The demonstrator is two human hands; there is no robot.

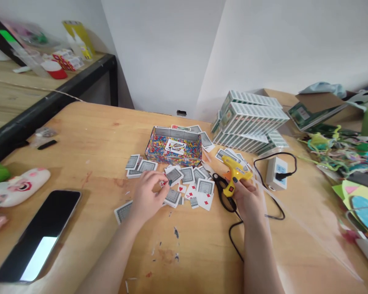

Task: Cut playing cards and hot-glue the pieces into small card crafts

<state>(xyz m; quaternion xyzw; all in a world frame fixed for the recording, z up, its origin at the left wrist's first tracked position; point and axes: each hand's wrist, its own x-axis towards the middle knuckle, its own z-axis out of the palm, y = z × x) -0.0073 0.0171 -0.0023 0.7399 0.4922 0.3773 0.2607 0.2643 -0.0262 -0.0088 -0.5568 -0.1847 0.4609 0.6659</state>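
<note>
On my head feed I've got the right hand (251, 202), right of centre, wrapped round a yellow glue gun (239, 173), with black-handled scissors (223, 199) just beside it. My left hand (149, 195), just left of centre, is pretty narrow over scattered playing cards (205, 187); can't tell if it's pinching one. Colourful open box (171, 158) sits mid-frame, phone (39, 232) lower left.

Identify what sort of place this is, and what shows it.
Likely a craft workspace, though home or workshop I can't tell: a glue gun, loose and cut cards spread on the table, and colored scraps heaped at the right.
</note>
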